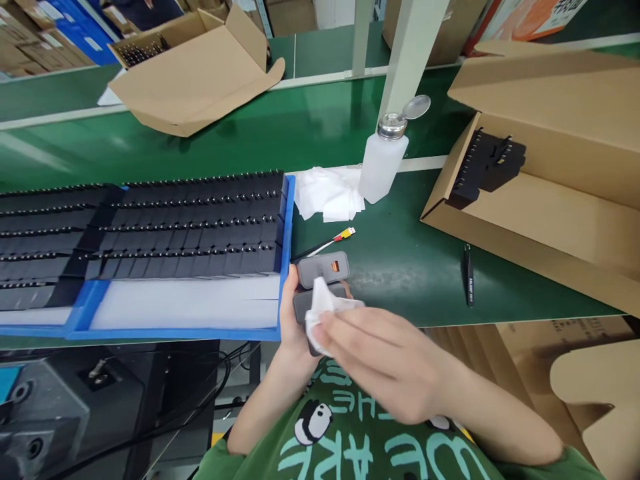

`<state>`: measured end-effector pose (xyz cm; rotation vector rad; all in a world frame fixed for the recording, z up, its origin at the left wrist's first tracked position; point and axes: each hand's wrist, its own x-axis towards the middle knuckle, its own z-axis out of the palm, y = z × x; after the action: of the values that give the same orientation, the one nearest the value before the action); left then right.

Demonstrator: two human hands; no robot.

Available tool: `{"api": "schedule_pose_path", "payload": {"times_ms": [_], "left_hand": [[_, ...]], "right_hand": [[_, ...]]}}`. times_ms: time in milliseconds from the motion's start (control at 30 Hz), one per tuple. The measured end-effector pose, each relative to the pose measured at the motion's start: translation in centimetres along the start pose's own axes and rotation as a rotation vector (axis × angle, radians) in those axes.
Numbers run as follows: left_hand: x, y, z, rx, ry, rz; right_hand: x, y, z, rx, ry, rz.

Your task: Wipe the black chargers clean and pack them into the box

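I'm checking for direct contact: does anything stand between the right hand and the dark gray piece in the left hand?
Yes: the white cloth pinched in the right hand covers part of the dark gray piece, between it and that hand.

The green shirt [385,443] reads "WE ARE THE", upside down

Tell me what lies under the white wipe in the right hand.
A dark gray piece, held in the left hand, lies under the white wipe; its left side and upper right corner show. What the wipe and right hand cover cannot be seen.
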<state>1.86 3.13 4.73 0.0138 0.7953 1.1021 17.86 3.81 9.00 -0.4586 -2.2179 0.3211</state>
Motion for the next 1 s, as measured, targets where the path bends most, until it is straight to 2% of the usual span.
{"api": "schedule_pose_path", "payload": {"times_ms": [100,133,167,267,333,433,500,567,600,667,733,867,933,1000], "left_hand": [[0.0,0.3,0.1,0.004,-0.072,-0.006],[-0.1,0.5,0.2,0.009,-0.109,-0.003],[-0.1,0.7,0.2,0.013,-0.139,0.011],[-0.1,1.0,0.4,0.033,-0.154,0.086],[0.0,0.9,0.4,0.042,-0.125,0.111],[0.0,0.7,0.3,0.027,-0.081,0.119],[-0.1,0.5,0.4,0.024,-0.056,0.112],[-0.2,0.5,0.4,0.029,-0.026,0.115],[-0.3,0.5,0.4,0.030,-0.012,0.130],[-0.2,0.4,0.4,0.018,0.027,0.168],[0.0,0.2,0.2,-0.001,0.062,0.171],[0.4,-0.3,0.1,-0.053,0.115,0.127],[0.4,-0.5,0.3,-0.089,0.134,0.123],[0.4,-0.5,0.5,-0.108,0.143,0.114]], "right_hand": [[-1.6,1.8,-1.8,-0.112,-0.083,0.120],[-2.2,2.3,-2.8,-0.160,-0.074,0.162],[-2.6,2.7,-3.7,-0.197,-0.024,0.208],[-2.4,1.9,-5.1,-0.186,0.253,0.337],[-1.3,0.5,-4.5,-0.076,0.318,0.369],[0.5,-1.5,-1.7,0.085,0.176,0.317],[0.9,-1.9,0.4,0.066,0.128,0.183],[0.5,-1.4,1.7,-0.023,0.138,0.028],[0.0,-1.0,1.9,-0.060,0.137,-0.014],[-1.0,-0.2,1.4,-0.098,0.095,0.007],[-1.8,0.4,0.2,-0.091,0.050,0.096],[-1.3,-0.1,-1.1,-0.038,0.116,0.286],[-0.6,-0.8,-0.4,-0.028,0.097,0.215],[-0.1,-1.0,0.6,-0.075,0.068,0.048]]}}
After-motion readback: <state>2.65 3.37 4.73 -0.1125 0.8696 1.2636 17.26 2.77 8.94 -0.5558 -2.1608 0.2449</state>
